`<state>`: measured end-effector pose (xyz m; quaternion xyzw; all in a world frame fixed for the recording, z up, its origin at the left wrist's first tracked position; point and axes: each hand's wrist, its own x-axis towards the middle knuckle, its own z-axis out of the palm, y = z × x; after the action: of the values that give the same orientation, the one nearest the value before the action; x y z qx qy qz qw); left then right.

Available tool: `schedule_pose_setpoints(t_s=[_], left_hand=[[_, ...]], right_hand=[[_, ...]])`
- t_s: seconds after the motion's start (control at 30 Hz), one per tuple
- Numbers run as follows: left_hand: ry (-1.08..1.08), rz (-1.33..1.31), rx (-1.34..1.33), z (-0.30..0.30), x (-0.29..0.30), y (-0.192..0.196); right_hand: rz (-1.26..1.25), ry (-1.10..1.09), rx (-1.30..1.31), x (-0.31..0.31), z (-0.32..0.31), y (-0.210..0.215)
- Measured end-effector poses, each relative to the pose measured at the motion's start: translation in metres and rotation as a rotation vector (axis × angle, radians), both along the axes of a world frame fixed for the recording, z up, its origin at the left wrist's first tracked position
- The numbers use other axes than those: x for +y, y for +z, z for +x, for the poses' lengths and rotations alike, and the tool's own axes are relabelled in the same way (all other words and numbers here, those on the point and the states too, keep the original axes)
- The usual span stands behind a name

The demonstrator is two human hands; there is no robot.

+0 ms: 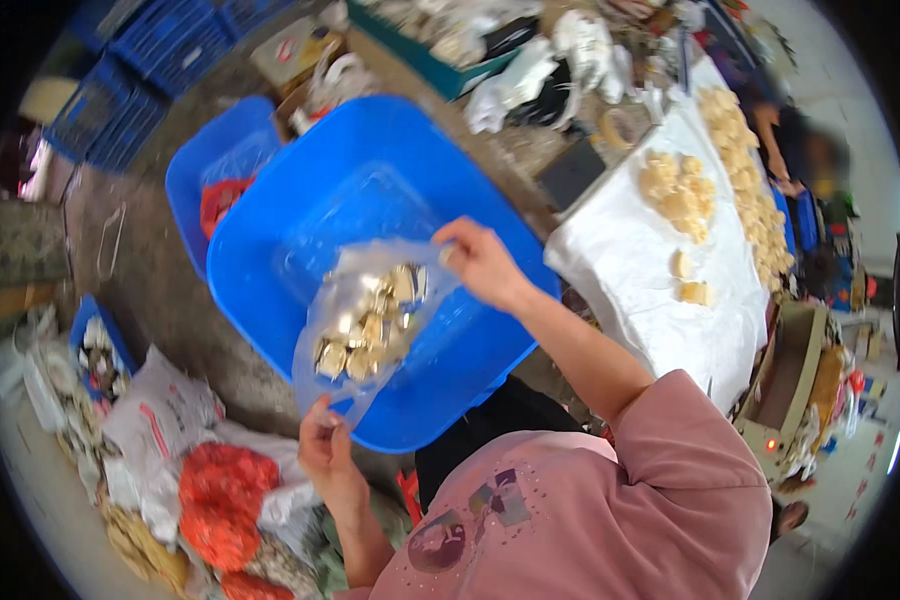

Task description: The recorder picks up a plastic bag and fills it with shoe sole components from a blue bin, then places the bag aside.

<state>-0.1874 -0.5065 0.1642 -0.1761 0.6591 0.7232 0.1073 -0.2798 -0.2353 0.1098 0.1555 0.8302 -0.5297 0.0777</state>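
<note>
A clear plastic bag (345, 300) hangs over a large blue plastic tub (240, 265). Several small, shiny gold-coloured pieces (370, 335) lie inside the bag; their exact kind is too small to make out. My left hand (328, 448) pinches the bag's near left corner, just outside the tub's near rim. Its far right edge is gripped between the fingers of my right hand (475, 258), above the tub's right side. Between both hands the bag is stretched out and tilted. Wet-looking specks show on the tub's floor.
A smaller blue tub (220, 160) with something red in it stands beyond at the left. To the right, a white-covered table (640, 290) bears piles of pale yellowish pieces (680, 190). Stuffed sacks (160, 410) and a red net bag (228, 500) crowd the lower left. Another person's arm (773, 140) shows at the far right.
</note>
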Motion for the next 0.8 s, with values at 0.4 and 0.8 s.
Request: schedule_pose_setpoints(t_s=[0.4, 0.8], left_hand=[[-0.491, -0.272, -0.043, 0.008, 0.105, 0.002], [-0.914, -0.691, 0.474, 0.001, 0.106, -0.154]], right_hand=[[-0.271, 0.753, 0.090, -0.016, 0.088, 0.015], [-0.150, 0.574, 0.060, 0.018, 0.094, -0.004]])
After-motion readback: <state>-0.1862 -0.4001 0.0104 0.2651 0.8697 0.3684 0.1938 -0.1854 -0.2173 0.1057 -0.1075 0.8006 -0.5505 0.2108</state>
